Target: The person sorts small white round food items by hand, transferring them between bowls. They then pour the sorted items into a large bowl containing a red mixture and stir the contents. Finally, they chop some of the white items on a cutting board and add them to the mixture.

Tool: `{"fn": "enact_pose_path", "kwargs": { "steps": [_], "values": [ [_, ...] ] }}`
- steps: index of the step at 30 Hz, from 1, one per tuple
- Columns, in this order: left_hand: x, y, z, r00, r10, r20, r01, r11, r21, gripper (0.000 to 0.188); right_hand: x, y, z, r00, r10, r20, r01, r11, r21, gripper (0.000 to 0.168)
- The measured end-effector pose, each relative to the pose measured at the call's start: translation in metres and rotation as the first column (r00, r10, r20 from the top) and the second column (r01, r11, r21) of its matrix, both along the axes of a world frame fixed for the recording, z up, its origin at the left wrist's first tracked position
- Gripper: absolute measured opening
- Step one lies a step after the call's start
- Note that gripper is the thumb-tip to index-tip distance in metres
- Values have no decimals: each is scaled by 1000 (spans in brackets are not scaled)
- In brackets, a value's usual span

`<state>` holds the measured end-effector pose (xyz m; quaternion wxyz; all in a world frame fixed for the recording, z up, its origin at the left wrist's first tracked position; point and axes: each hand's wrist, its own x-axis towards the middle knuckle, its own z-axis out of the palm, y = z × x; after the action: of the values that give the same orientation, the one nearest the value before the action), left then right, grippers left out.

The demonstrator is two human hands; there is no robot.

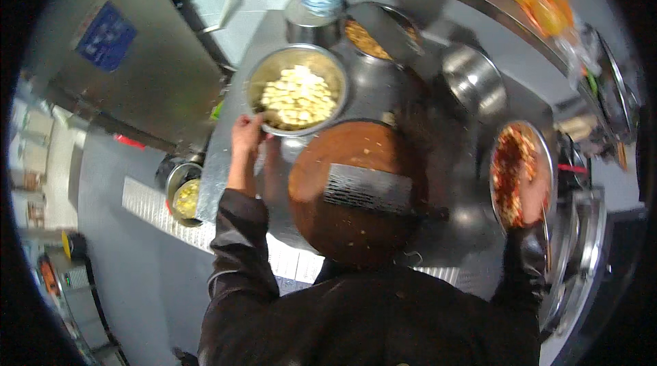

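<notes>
My left hand grips the near left rim of a steel bowl that holds pale cut pieces of food. Far to the right, my right hand is at an oval-looking metal bowl of chopped food with dark red stuff on it; its fingers are blurred, so I cannot tell whether they hold anything. Between the hands lies a round brown cutting board, with a wide grey cleaver blade or metal plate on it and small crumbs around.
An empty steel bowl stands at the back right. Behind are a partly covered pot of brown food and a lidded steel container. A shelf with bagged goods overhangs the back. A bin with yellow scraps stands at the left.
</notes>
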<state>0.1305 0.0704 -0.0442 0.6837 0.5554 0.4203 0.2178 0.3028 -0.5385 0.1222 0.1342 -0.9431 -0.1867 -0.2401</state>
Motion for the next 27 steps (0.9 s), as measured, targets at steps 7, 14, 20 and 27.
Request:
{"fn": "enact_pose_path", "kwargs": {
  "steps": [7,14,20,27],
  "values": [
    [-95,-20,12,997,-10,74,11,1000,-16,26,-99,97,-45,674,611,-415,-612,777,149,37],
    [-197,-54,3,987,140,84,-132,987,-97,35,-109,95,-88,665,565,-489,-646,763,2,39],
    [-243,-68,27,827,533,-179,123,139,983,54,-103,99,-102,627,573,-527,-625,774,98,25],
    [-175,-36,46,975,82,-207,141,494,858,42,-114,101,-64,665,615,-425,-657,751,58,31]
  ]
}}
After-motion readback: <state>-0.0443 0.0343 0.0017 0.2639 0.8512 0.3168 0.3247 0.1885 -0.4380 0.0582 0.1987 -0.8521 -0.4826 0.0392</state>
